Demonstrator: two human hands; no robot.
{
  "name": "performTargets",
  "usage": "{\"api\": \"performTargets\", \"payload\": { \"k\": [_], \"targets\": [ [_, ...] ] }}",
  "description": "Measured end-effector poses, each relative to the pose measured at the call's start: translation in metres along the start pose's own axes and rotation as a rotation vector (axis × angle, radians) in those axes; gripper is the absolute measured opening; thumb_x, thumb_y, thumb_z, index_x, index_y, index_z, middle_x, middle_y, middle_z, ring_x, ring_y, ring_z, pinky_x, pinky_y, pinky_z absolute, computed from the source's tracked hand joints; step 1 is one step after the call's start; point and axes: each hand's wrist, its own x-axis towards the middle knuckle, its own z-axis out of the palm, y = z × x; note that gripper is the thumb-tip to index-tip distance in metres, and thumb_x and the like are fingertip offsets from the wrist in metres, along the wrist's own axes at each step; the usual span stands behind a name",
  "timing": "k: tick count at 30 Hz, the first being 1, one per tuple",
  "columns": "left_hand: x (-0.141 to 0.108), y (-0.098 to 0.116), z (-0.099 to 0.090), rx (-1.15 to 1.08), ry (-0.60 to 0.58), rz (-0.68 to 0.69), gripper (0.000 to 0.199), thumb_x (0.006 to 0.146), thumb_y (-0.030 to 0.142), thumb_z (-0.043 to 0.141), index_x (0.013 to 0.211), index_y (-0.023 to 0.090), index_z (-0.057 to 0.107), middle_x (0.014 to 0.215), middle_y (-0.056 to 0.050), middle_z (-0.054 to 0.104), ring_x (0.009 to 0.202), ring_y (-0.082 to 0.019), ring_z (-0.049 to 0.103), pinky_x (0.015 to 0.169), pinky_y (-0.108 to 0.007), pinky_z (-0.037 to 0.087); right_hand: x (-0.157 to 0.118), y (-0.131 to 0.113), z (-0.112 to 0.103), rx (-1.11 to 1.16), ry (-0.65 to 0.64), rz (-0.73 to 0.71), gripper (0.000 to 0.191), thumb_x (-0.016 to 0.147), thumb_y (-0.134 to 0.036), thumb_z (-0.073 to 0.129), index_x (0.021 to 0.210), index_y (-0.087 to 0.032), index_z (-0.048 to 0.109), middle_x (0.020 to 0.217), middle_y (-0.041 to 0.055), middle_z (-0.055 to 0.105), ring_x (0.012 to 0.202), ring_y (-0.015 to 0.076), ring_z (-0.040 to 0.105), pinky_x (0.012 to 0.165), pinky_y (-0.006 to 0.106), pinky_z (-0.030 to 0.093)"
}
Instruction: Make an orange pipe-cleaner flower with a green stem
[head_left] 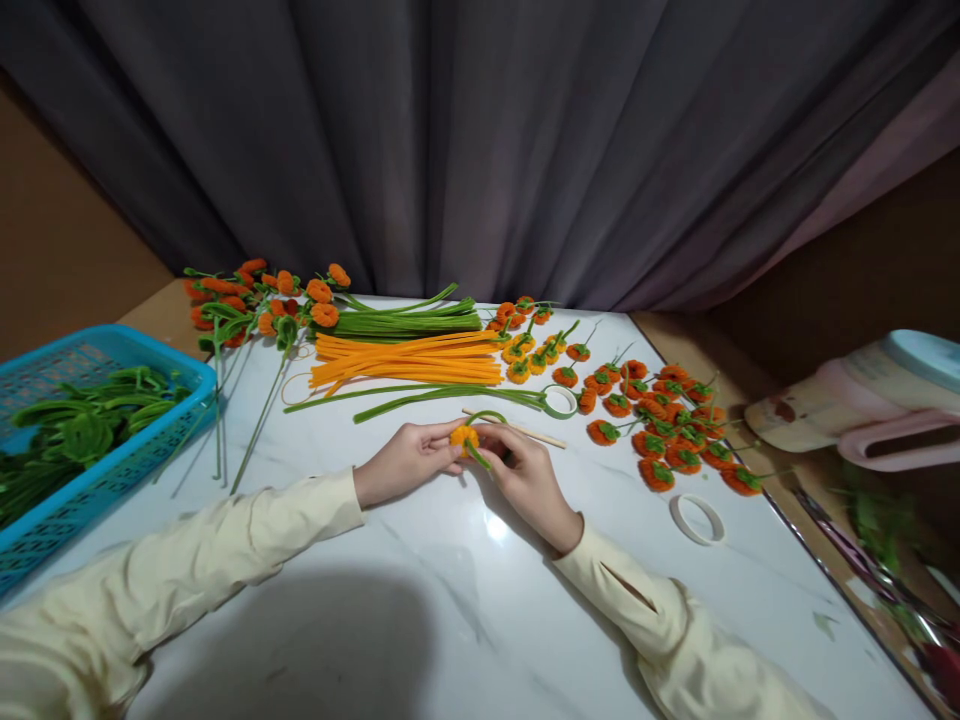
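Note:
Near the middle of the white table, my left hand [409, 462] pinches a small yellow-orange fuzzy pumpkin shape [464, 438] from its left side. My right hand [527, 478] is closed at its right side, with fingers on the green fuzzy stem [477, 453] that curls out from it. Just beyond the hands lie a thin wooden stick [536, 432], a few green pipe cleaners [450, 397] and a bundle of orange pipe cleaners [405, 360]. Behind those is a green bundle [412, 320].
Several finished orange pieces [675, 430] spread at the right, near white tape rings [697, 520]. A blue basket [112, 500] with green pieces stands left; orange flowers [285, 290] lie back left. A large cup [862, 400] is at far right.

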Motion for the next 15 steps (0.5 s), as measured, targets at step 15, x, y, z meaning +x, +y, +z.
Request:
{"api": "performTargets", "payload": {
  "k": [15],
  "targets": [
    [-0.0007, 0.0005, 0.0009, 0.063, 0.080, -0.005, 0.056, 0.069, 0.030, 0.071, 0.120, 0.009, 0.058, 0.101, -0.009, 0.070, 0.081, -0.018, 0.069, 0.081, -0.033, 0.058, -0.0030, -0.0019, 0.0024, -0.015, -0.014, -0.052, 0.014, 0.083, -0.016, 0.055, 0.094, -0.017, 0.062, 0.083, 0.0039, 0.064, 0.067, 0.0131, 0.058, 0.061, 0.023, 0.046]
  ]
}}
